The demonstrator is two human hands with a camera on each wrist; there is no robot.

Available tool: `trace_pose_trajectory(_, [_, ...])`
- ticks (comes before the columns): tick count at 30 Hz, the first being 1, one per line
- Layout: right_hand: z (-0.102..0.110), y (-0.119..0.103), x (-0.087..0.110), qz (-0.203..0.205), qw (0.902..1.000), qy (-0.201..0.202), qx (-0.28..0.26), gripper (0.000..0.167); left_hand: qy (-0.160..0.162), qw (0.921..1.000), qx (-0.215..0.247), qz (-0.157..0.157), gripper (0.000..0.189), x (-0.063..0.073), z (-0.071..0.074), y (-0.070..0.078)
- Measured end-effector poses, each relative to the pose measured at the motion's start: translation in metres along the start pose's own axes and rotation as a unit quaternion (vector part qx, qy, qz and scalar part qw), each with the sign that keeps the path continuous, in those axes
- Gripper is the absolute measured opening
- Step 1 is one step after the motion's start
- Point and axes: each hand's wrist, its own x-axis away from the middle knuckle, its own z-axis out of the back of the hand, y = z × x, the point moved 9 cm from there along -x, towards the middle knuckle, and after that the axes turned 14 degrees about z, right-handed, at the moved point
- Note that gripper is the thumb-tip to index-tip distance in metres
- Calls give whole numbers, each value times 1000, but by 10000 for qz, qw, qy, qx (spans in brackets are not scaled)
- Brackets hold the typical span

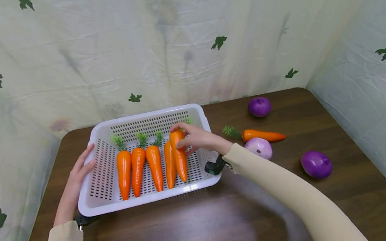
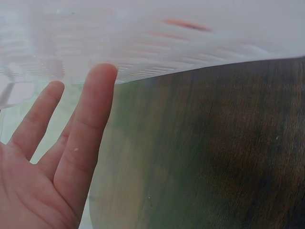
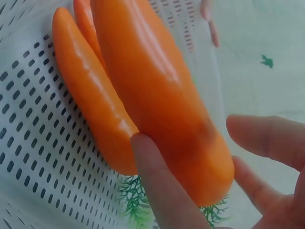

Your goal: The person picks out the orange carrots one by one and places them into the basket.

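Observation:
A white perforated plastic basket (image 1: pixel 145 200) holds several orange carrots (image 1: pixel 124 175) with green tops, lying side by side, tips toward the person. My right hand (image 1: pixel 200 138) holds one carrot (image 1: pixel 181 163) near its thick end, over the basket's right half. Right beside it lies another carrot (image 1: pixel 170 170), partly overlapped. The right wrist view has the held carrot (image 3: pixel 157 90) between thumb and fingers, above that neighbour (image 3: pixel 90 95). My left hand (image 1: pixel 75 182) rests against the basket's left side; in the left wrist view its fingers (image 2: pixel 86 124) are extended along the outer wall.
On the brown table (image 1: pixel 197 230), right of the basket, lie a loose carrot (image 1: pixel 263 135), a pale purple onion (image 1: pixel 258 148) partly behind the right sleeve, and two dark purple onions (image 1: pixel 259 107) (image 1: pixel 317 164). A pale curtain (image 1: pixel 185 50) surrounds the table's back and sides.

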Motion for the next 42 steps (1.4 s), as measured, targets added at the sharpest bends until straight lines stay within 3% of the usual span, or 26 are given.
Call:
trace_pose_trajectory(9, [-1,9,-9,-394,9982,-47,458,45,-37,10000,89,1,55,-2,0,1])
trace_pose_trajectory(23, [-6,19,-19,-791,9855,-16,1503,39,-141,9995,265,-64,53,-1,1,5])
trace_pose_trajectory(34, [-17,30,-20,-1151,9860,-86,1204,40,-98,9998,196,0,54,0,1,4])
trace_pose_trajectory(42, [-17,30,-17,-1240,9783,-452,1594,45,-137,9996,260,26,54,-1,0,3])
